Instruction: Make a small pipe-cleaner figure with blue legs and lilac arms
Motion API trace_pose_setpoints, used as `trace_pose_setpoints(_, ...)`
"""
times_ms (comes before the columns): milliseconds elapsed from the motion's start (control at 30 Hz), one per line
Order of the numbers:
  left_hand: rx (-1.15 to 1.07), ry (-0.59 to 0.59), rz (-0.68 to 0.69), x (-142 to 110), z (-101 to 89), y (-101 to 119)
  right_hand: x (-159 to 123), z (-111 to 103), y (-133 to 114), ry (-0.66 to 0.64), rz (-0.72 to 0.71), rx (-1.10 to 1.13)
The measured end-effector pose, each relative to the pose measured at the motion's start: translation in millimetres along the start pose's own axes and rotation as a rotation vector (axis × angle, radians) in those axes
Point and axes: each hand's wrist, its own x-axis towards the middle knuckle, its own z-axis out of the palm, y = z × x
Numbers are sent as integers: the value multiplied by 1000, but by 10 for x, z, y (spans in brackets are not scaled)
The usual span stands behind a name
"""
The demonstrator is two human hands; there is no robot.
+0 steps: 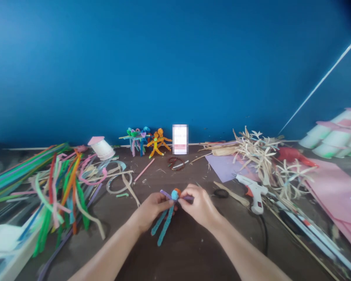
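Note:
My left hand (150, 210) and my right hand (199, 207) meet over the middle of the brown table (187, 249). Between them they pinch a small pipe-cleaner figure (171, 207). It has a blue and orange pompom head, purple arms that stick out to both sides and two teal legs that hang down toward me. The left fingers close on the figure's left purple arm. The right fingers close on its right purple arm next to the head.
A heap of coloured pipe cleaners (55, 187) covers the left. Finished pipe-cleaner figures (146, 142) stand by the blue wall. To the right lie a white glue gun (253, 191), dried straw strips (260, 156), pink sheets (336, 199) and stacked cups (336, 134).

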Motion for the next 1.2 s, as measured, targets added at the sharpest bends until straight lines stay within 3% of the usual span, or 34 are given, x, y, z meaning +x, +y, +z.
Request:
trace_pose_setpoints(533,-12,-5,62,-29,76,14,16,-7,-13,-167,293,428)
trace_pose_setpoints(800,60,2,57,-46,66,32,24,16,-13,-197,440,674)
trace_pose_setpoints(933,-33,-45,3,-62,65,49,31,16,-9,-211,497,786)
trace_pose_setpoints(1067,-188,-67,-45,-55,77,46,24,49,-1,-183,475,806)
trace_pose_setpoints(1200,-289,15,-25,-28,102,19,12,80,-4,-105,301,638)
